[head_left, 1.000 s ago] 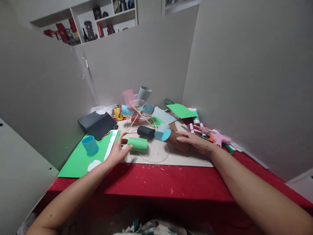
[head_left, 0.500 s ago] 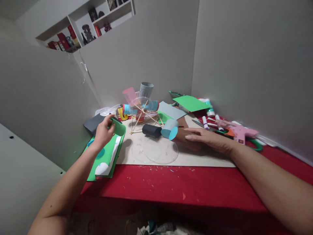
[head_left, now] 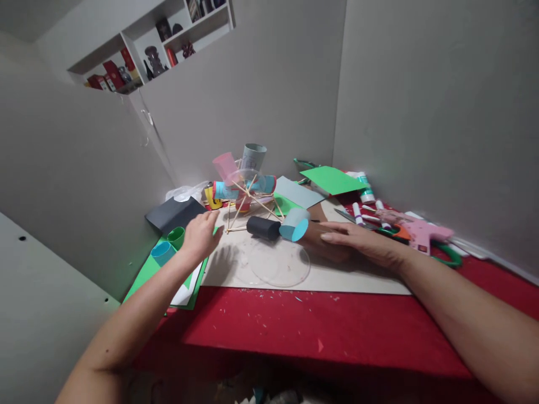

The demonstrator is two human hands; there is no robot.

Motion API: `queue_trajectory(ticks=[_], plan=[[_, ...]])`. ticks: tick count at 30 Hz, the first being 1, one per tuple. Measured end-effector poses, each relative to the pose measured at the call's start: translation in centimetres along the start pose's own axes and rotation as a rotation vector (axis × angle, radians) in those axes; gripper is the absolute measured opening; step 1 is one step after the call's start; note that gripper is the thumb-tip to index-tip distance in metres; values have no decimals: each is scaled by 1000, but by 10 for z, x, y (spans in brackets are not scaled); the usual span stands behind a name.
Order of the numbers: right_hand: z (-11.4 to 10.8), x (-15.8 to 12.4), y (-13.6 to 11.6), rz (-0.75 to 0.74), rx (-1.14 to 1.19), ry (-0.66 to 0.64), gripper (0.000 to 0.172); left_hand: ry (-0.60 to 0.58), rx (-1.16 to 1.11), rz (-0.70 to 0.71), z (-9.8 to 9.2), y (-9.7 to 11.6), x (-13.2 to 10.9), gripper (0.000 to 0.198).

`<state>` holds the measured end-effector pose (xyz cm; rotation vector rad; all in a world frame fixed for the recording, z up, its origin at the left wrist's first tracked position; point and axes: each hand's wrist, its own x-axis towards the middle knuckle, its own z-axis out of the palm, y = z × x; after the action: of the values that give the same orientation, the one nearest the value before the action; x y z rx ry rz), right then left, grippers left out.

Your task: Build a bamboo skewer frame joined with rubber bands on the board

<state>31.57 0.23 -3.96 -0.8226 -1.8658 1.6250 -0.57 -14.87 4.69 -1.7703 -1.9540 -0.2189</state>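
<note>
My left hand [head_left: 201, 234] hovers over the left edge of the beige board [head_left: 357, 278], fingers loosely spread and holding nothing. Just left of it a green paper cup [head_left: 176, 236] stands upright on the green sheet [head_left: 145, 272], beside a blue paper cup [head_left: 162, 252]. My right hand [head_left: 357, 241] lies flat, palm down, on the board, its fingers stretched toward a light blue tube [head_left: 295, 225] and a black tube [head_left: 263, 227]. Both tubes belong to a wheel of wooden sticks and paper cups [head_left: 246, 182]. A clear plastic disc [head_left: 278, 262] lies in front.
Grey partition walls close in the red table [head_left: 303, 325] on the left, back and right. A pink glue gun [head_left: 423, 232], glue sticks, scissors and green paper [head_left: 330, 179] lie at the right. Black paper [head_left: 172, 212] sits at the back left. A shelf with ornaments hangs above.
My left hand lifted the green cup off the board, carried it left, set it upright by the blue cup and let go. My right hand stayed flat.
</note>
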Motion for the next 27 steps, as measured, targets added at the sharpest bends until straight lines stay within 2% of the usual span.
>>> queue_trajectory(ticks=[4, 6, 8, 11, 14, 17, 20, 24, 27], plan=[[1, 0, -1, -4, 29, 6, 42, -101, -402, -16, 27, 36, 16, 53], [2, -2, -3, -4, 23, 8, 44, -120, -622, -97, 47, 47, 29, 62], [3, -4, -5, -13, 22, 5, 48, -92, -844, -200, 65, 55, 41, 64], [4, -5, -7, -13, 9, 16, 50, -77, -1228, -342, 81, 62, 52, 58], [3, -4, -6, -12, -1, 13, 47, -88, -1424, -392, 81, 65, 54, 44], [1, -2, -2, 20, -7, 46, 47, -70, -1439, -393, 69, 62, 48, 35], [-1, -1, 2, 60, 6, 71, 52, -7, -1326, -293, 45, 49, 39, 34], [-2, -1, 4, 64, 40, 12, 58, 109, -714, -74, 11, 18, 29, 42], [-1, -1, 3, 68, 59, 2, 61, 29, -292, -28, 2, -8, 27, 47]])
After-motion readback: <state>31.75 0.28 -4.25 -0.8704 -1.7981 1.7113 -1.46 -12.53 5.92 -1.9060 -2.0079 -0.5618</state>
